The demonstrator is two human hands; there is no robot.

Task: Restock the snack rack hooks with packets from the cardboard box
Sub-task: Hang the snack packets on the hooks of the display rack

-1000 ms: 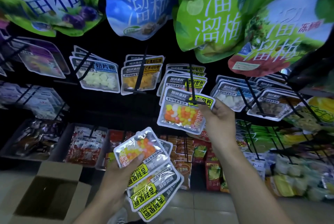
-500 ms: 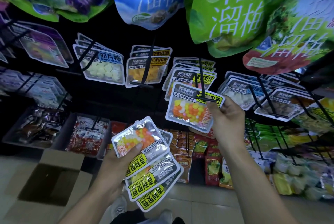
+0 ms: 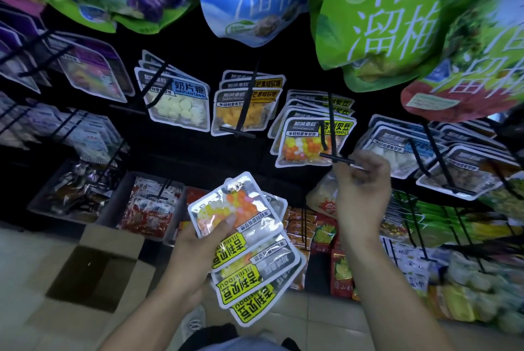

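My left hand grips a fanned stack of several jelly-bean packets, held upside down, with the thumb on the top one. A matching packet with orange, yellow and white beans hangs on the black hook, in front of others of its kind. My right hand sits just below and right of the hook's tip, its fingers loosely curled and holding nothing. The open cardboard box stands on the floor at the lower left; its inside looks dark.
Large plum snack bags hang overhead. Neighbouring hooks carry milk-candy packets, mango packets and grey packets. Grey trays of red snacks and lower rows of packets fill the rack's bottom. My shoe shows on the tiled floor.
My right hand has let go of the packet, which now hangs on the hook, and has drawn back slightly. The left hand still holds its stack.
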